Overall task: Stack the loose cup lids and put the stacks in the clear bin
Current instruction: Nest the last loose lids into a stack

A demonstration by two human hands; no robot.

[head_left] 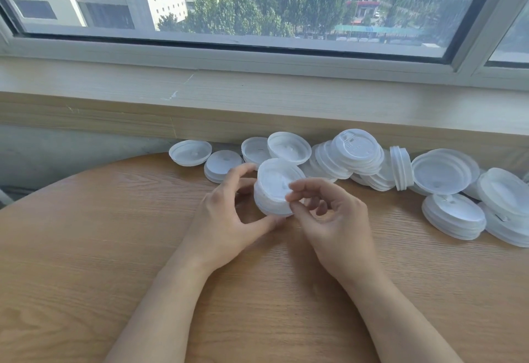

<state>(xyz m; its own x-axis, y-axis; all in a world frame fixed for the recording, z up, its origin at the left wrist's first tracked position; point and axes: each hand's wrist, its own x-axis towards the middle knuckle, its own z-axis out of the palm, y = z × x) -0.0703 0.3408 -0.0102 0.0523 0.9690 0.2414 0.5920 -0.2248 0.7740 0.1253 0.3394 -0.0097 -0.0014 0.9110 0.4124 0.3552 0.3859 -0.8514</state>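
**Still stacking: a short stack is held, no bin is seen**

Along the far edge of the table [86, 248], a single lid [190, 152] is seen lying hollow side up at the left, with a small stack [219, 165] just beside it. Nearer the middle, the left hand [226, 225] is curled round a short held stack [276, 191], thumb below and fingers at its far side. The stack's axis is tilted slightly from upright, hollow side up. The right hand [329, 219] is loosely curled, its fingertips pinched at the stack's near rim. Further right, leaning and flat stacks [355, 153] and a stack on edge [402, 172] are left unsorted. The clear bin is not in view, so the task is judged to be at an early stage.
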